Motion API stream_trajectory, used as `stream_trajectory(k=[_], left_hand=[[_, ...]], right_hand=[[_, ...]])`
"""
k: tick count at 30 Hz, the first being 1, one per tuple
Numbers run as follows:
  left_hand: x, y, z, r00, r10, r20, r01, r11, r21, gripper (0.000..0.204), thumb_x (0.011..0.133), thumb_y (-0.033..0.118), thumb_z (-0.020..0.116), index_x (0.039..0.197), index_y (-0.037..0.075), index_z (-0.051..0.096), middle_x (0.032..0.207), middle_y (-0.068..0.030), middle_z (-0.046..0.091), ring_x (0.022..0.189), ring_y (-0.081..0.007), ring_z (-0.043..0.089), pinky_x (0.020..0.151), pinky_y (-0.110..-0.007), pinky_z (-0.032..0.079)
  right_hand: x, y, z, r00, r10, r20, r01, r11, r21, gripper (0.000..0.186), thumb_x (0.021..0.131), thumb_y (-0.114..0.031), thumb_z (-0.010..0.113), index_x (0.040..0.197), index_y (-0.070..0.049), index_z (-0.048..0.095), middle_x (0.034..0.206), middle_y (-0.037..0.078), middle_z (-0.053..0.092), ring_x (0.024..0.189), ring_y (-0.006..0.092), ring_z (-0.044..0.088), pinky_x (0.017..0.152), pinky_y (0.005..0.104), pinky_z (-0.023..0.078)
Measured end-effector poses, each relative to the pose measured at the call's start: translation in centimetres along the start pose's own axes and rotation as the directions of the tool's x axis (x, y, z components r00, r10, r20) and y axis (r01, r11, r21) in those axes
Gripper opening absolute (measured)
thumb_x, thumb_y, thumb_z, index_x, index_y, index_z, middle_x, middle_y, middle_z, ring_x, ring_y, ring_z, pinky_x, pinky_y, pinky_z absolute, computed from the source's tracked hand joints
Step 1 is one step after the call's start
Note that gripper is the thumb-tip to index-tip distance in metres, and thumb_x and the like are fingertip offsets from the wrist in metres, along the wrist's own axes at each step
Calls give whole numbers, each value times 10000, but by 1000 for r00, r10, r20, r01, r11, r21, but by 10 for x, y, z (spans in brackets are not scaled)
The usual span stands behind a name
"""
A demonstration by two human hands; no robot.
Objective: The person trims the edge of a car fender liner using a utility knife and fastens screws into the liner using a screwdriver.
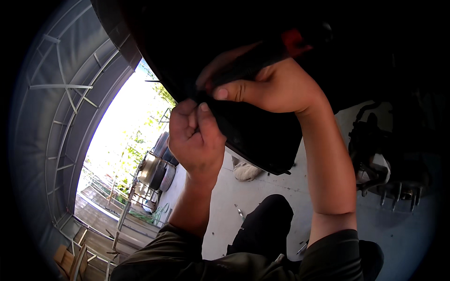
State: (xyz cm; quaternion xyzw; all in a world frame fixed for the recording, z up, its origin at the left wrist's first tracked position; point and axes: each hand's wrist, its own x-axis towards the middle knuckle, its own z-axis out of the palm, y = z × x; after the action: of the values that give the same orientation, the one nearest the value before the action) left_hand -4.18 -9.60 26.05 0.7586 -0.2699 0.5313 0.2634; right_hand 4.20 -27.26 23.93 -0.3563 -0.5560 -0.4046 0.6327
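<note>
I've right hand (276, 89) round a black-and-red, rod-shaped tool (268, 56), one o'clock. Looks stiff; I'd hold mid-barrel. Left hand (197, 138) pinched, contents unclear.

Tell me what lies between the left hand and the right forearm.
In the head view, a black panel fills most of the stretch between left hand and right forearm.

Scene viewed through a head-worn left fisheye lens, aimed down at left hand (198, 138) and right hand (276, 89), both framed close, pale floor (234, 193) seen farther off, straight edges bent
</note>
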Motion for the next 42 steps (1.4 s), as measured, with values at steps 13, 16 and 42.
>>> stream_trajectory(k=[13, 16, 42], left_hand=[[1, 1, 2, 1000, 7, -4, -7, 1000, -19, 121, 1028, 30, 617, 1114, -55, 625, 670, 33, 533, 562, -19, 495, 527, -193, 376], [2, -1, 1, 999, 36, -9, -37, 998, -53, 118, 1027, 27, 618, 1109, -57, 625, 669, 32, 530, 558, -18, 490, 528, -193, 377], [2, 0, -3, 999, -15, 29, 17, 999, -47, 156, 1059, 68, 593, 1133, -56, 651, 708, -13, 678, 607, -35, 603, 569, -190, 454]], right_hand=[[-24, 4, 36, 943, 214, -256, -150, 957, 248, 272, 960, -172, 797, 1152, 15, 752, 1020, 136, 790, 929, 223, 786, 821, 325, 652], [-24, 7, 40, 953, 151, -264, -102, 977, 189, 273, 957, -192, 805, 1140, 6, 760, 1013, 117, 792, 912, 203, 776, 809, 311, 636], [-24, -8, 60, 910, 185, -372, -101, 967, 234, 168, 938, -111, 810, 1045, 15, 784, 1033, 110, 790, 874, 165, 754, 745, 270, 600]])
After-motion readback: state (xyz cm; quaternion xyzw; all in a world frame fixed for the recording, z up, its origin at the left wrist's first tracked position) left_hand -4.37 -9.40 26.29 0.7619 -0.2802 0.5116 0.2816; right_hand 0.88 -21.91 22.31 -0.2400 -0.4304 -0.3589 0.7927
